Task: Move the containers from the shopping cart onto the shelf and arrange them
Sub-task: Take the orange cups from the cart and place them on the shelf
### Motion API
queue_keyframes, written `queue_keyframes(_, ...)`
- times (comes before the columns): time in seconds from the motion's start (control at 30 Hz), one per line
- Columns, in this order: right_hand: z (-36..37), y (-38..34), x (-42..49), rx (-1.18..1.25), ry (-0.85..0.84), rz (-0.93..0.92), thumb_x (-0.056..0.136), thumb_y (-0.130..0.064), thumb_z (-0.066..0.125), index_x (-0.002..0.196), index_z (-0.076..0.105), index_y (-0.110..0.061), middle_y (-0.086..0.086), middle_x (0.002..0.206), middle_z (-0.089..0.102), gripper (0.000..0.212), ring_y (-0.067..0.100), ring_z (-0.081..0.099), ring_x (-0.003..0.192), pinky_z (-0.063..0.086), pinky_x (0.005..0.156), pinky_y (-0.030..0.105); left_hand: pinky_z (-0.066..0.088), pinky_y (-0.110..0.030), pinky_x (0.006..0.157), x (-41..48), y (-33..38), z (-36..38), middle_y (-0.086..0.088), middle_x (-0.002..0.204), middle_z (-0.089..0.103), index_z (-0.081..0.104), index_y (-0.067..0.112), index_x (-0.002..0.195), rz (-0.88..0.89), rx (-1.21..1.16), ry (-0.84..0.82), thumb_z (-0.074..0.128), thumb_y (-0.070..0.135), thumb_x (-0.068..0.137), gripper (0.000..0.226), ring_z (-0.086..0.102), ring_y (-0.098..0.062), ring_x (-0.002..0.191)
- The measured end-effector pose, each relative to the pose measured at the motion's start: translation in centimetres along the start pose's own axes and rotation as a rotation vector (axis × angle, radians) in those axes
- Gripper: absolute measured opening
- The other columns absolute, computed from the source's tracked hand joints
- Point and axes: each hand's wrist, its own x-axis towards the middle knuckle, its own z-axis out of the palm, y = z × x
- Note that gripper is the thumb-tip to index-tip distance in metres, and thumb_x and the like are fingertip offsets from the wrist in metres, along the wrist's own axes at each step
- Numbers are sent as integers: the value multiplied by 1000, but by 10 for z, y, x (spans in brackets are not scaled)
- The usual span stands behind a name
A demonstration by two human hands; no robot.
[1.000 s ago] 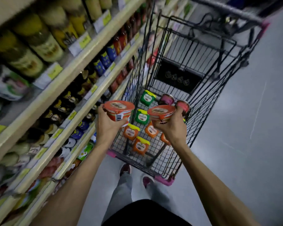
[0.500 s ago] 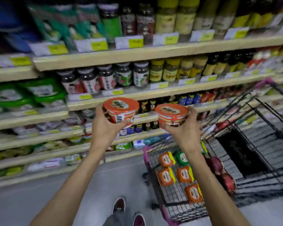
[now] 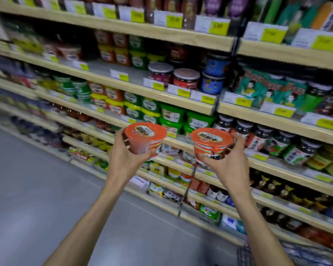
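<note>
I had one round orange plastic tub with a printed film lid (image 3: 145, 138) in the left hand (image 3: 126, 156), and a second matching orange tub (image 3: 211, 144) in the right hand (image 3: 226, 164). Both were held in the air in front of the pale wooden shelving (image 3: 112, 78), well apart. The fingers of each hand were curled around the tub wall from below, thumbs on the near side. My read: light, stiff-walled, glossy so a bit slick; lid film dents easily, so grip the wall, not the top. Bare shelf floor (image 3: 104, 67) showed behind the price tags. The red-labelled jars with silver lids (image 3: 173, 74) and stacked green tubs (image 3: 173, 114) crowded the neighbouring slots. Cart barely in view.
</note>
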Motion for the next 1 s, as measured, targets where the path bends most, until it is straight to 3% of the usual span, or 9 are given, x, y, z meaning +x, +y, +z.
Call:
queue_keyframes(0.2,109,-105,-10,64,-64,-83,61,-52,91,145,30,-24,-2,130,59,108,16,62,108,53,84,31,56,-22,83,40,-52,-136,8,121,61,43,20,136,-9,-26,136,96,35,57,96,62,-5,103)
queue_keyframes(0.37,180,-172,-22,129,-106,-135,60,-47,91,146,30,-24,-8,122,54,108,7,54,99,45,82,24,58,-35,88,62,-93,-223,10,122,64,45,25,136,-60,-72,203,98,40,50,102,66,-5,106)
queue_keyframes(0.53,241,-211,-23,187,-148,-128,60,-43,93,144,31,-28,-14,117,48,106,6,53,98,39,72,12,53,-8,74,75,-127,-281,20,115,63,48,25,135,-97,-111,295,98,29,53,95,62,16,95)
queue_keyframes(0.6,266,-219,-21,215,-166,-122,60,-44,93,143,30,-31,-16,117,48,106,6,54,100,42,77,17,48,-2,69,87,-141,-296,19,114,62,48,22,136,-107,-122,316,97,29,54,96,59,22,93)
queue_keyframes(0.67,291,-227,-17,234,-176,-117,58,-46,93,142,30,-34,-21,113,50,106,6,56,101,44,81,21,48,-2,69,103,-150,-308,15,119,62,47,20,137,-112,-130,318,96,33,52,99,58,21,95)
queue_keyframes(0.77,326,-240,1,249,-174,-113,57,-46,93,140,31,-36,-32,104,47,105,5,57,99,42,76,16,49,-4,72,136,-164,-322,11,123,61,46,20,138,-115,-149,322,94,37,49,102,59,16,100)
queue_keyframes(0.87,356,-260,26,262,-161,-120,58,-43,93,144,31,-32,-23,110,48,106,3,55,97,40,76,12,51,-9,76,180,-181,-332,11,124,61,46,21,137,-102,-142,328,93,38,50,101,61,9,104)
queue_keyframes(1.0,399,-288,69,295,-135,-116,59,-37,94,143,33,-32,-20,114,51,104,-9,54,91,38,64,-1,50,-5,73,259,-202,-341,12,122,61,45,21,138,-77,-136,305,95,26,58,94,61,12,102)
